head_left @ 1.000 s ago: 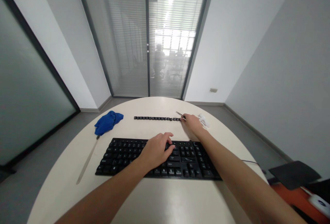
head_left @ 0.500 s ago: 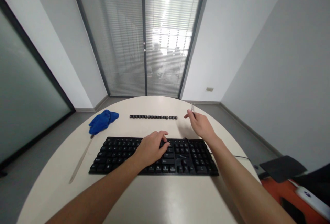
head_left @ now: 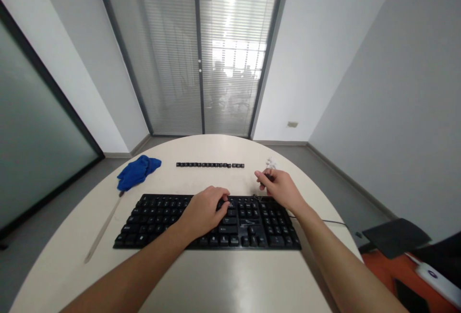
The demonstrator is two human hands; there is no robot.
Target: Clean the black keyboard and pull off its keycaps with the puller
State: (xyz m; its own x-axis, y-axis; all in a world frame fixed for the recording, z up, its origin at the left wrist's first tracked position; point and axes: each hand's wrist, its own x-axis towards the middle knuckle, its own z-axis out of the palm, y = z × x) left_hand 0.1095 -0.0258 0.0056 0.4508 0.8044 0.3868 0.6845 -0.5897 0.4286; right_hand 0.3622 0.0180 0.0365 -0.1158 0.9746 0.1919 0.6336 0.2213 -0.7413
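Observation:
A black keyboard (head_left: pixel 252 224) lies across the pale round table (head_left: pixel 216 279). My left hand (head_left: pixel 205 210) rests on its middle part, fingers curled and thumb near the fingertips; whatever lies between them is too small to make out. Above the keyboard's upper right edge, my right hand (head_left: pixel 279 188) is closed around a small dark tool (head_left: pixel 267 177), mostly hidden by the fingers. Small white bits (head_left: pixel 271 162) show just beyond that hand. Behind the keyboard, several black keycaps (head_left: pixel 211 164) stand in a row.
A crumpled blue cloth (head_left: pixel 139 173) lies at the table's left side, with a thin long stick (head_left: pixel 103 231) in front of it. A cable (head_left: pixel 329 221) runs off the right edge. Beyond that edge are an orange seat (head_left: pixel 385 274) and a white device (head_left: pixel 437 277).
My right hand has come down toward the keyboard's upper right edge with the tool. White bits now show behind it. The whole view has shifted slightly.

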